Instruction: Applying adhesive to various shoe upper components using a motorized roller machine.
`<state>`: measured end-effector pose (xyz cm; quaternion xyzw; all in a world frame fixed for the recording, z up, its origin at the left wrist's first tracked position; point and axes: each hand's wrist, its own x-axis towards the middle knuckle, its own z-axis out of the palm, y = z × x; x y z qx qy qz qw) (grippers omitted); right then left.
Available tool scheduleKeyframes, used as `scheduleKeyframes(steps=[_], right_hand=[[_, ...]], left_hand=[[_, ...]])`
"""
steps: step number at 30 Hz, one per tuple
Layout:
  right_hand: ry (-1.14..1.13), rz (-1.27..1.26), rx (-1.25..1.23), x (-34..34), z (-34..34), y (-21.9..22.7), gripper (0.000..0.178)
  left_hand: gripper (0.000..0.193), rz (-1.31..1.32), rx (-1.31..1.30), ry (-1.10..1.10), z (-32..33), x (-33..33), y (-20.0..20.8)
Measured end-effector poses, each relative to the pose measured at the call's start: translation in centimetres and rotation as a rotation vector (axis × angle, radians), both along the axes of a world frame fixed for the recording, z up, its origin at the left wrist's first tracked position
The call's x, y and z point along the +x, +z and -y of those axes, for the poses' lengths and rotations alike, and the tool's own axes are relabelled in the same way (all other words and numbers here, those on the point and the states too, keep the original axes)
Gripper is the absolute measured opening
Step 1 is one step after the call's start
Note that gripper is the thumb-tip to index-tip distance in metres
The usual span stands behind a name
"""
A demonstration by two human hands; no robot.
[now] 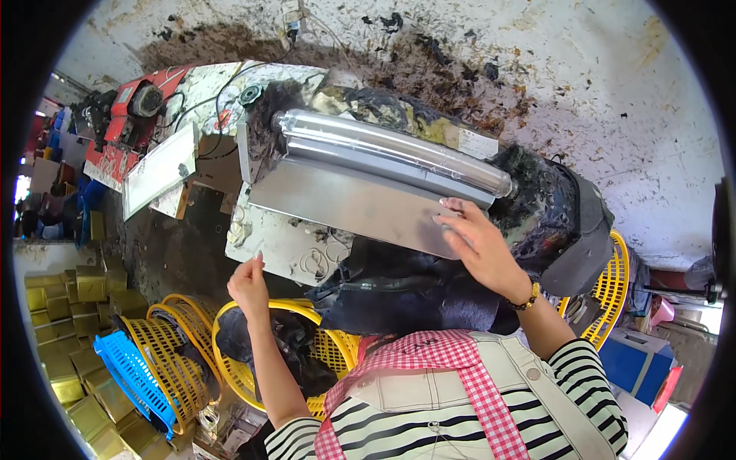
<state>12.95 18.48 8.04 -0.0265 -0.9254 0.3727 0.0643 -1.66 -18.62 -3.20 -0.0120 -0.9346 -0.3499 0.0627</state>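
My right hand (481, 247) reaches over the right end of a flat metal plate (345, 201), fingers spread and fingertips at its surface. Behind the plate lies a long shiny roll of clear plastic film (391, 150) in a metal cradle. My left hand (249, 288) hangs to the left, in front of a white board (276, 245). Its fingers are curled in with the thumb up; whether anything small is in them I cannot make out. Thin rubber bands (313, 262) lie on the board. Dark fur or hide pieces (418, 287) hang over the near edge.
Yellow baskets (230, 376) stand below on the left, one with dark material inside, beside a blue basket (136, 383). Stacked gold tins (73, 322) fill the far left. A red machine (126, 123) sits on the bench. A blue box (632, 366) stands at right.
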Motion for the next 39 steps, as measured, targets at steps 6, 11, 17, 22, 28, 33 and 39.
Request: scheduleKeyframes(steps=[6,11,17,22,28,33,39], right_hand=[[0.065,0.408,-0.567,-1.7,-0.4,1.3,0.042],[0.316,0.661,-1.635,-3.1,2.5,0.7,0.072],[0.236,0.722,-1.562,-2.8,4.9,-0.7,0.074],[0.370,0.779,-1.162,-2.9,4.8,1.2,0.063],[0.208,0.799,-1.385,-3.2,4.5,-0.3,0.070],[0.270,0.951,-1.690,-4.0,6.3,0.3,0.085],[0.247,1.037,-1.952,-3.8,6.7,-1.0,0.083]], left_hand=[[0.017,0.222,0.698,-0.072,-3.8,0.9,3.3],[0.035,0.098,0.566,-0.512,-12.6,4.6,9.5],[0.009,0.231,0.717,-0.482,-13.2,6.2,8.6],[0.006,0.243,0.623,-0.517,-10.6,5.9,7.2],[0.024,-0.004,0.471,-0.493,-10.4,5.6,8.9],[0.018,-0.126,0.516,-0.585,-12.1,6.2,8.0],[0.008,0.145,0.836,-0.475,-12.0,6.3,5.8]])
